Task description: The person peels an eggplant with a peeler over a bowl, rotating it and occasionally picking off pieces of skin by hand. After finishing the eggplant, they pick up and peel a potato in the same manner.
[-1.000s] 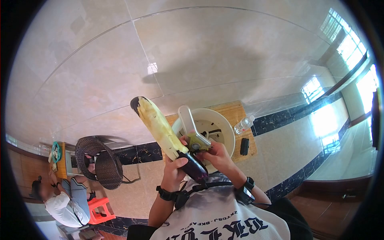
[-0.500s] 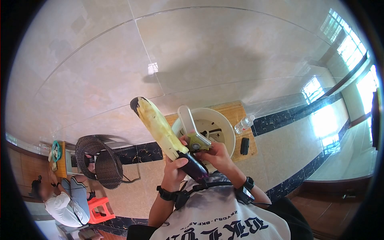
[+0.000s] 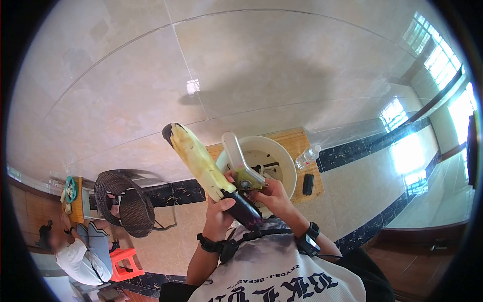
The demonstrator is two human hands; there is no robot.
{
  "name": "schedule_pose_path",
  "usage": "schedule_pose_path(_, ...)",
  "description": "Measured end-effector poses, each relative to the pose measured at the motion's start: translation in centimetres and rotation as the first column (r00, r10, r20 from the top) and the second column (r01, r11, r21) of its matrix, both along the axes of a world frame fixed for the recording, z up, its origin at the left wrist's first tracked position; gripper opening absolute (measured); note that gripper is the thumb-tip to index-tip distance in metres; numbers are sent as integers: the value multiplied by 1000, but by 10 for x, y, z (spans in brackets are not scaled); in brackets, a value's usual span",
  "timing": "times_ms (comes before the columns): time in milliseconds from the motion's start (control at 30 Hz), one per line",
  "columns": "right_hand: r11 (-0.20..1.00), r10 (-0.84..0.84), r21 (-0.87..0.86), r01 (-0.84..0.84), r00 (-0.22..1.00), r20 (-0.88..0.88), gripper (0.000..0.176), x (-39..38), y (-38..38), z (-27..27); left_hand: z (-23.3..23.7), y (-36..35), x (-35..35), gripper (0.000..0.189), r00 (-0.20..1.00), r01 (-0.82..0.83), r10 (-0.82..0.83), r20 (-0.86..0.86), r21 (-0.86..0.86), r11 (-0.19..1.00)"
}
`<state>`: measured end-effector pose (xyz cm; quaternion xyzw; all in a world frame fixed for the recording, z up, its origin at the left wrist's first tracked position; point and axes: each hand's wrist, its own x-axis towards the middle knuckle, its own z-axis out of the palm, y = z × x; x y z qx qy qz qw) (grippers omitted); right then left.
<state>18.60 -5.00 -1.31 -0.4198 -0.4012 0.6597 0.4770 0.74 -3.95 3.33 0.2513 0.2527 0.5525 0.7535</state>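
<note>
A long eggplant (image 3: 197,160) slants up and left in front of me. Most of its upper length is peeled pale, with a dark tip, while the lower end is still covered in purple-black skin. My left hand (image 3: 219,213) is wrapped round that lower, dark part. My right hand (image 3: 271,195) grips a green peeler (image 3: 245,181) with a pale, looped handle, close against the eggplant's side near the edge of the skin. Where the blade meets the eggplant is hidden. Beneath the peeler stands a cream bucket (image 3: 289,160) with dark strips of peel inside.
The bucket is by a wooden board or low table (image 3: 297,137), which bears a clear plastic bottle (image 3: 308,156) and a small black object (image 3: 308,184). To the left are a wicker chair (image 3: 136,214), a red stool (image 3: 127,264) and another seated person (image 3: 80,256).
The eggplant and the peeler have shifted very slightly to the left. Both hands keep their grips.
</note>
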Motion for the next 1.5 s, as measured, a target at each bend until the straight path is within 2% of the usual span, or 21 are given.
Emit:
schedule_pose_path(100,1000,10,1,-10,999,-38,32,1,-1,1,-19,2,-6,58,996,0,-4,84,46,999)
schedule_pose_path(233,1000,-21,9,22,994,-106,33,-6,0,13,-6,2,-1,60,1000,-14,14,5,20,1000)
schedule_pose_path(433,999,-34,35,34,999,-9,34,-9,0,8,-2,1,0,60,999,-16,16,32,2,1000)
schedule_pose_path(733,999,-27,17,28,998,-58,32,-3,-1,2,-11,2,-4,60,999,-18,18,41,15,1000)
schedule_pose_path(833,999,-5,38,5,1000,3,27,9,1,-7,-20,3,-13,58,998,-21,18,60,40,999)
schedule_pose_path(933,989,-81,142,45,961,264,19,19,8,-21,-15,6,-15,60,997,-82,81,16,35,996)
schedule_pose_path(1033,983,-93,185,14,901,425,15,30,14,-42,-19,10,-20,62,992,-123,123,-18,31,992)
schedule_pose_path(1100,988,-95,154,13,837,540,12,36,16,-54,-25,10,-26,59,995,-96,95,21,47,994)
schedule_pose_path(1233,997,-78,60,50,693,717,9,40,16,-57,-25,9,-27,60,993,-119,119,-13,21,993)
schedule_pose_path(1333,991,-125,128,39,624,772,15,45,18,-73,-23,9,-25,62,991,-120,121,-57,19,993)
schedule_pose_path(1433,903,-343,427,-39,532,774,16,49,23,-86,-27,8,-26,62,991,-110,111,-77,13,994)
schedule_pose_path(1500,978,-201,195,72,566,800,12,47,21,-69,-29,8,-28,63,990,-111,111,-88,-3,994)
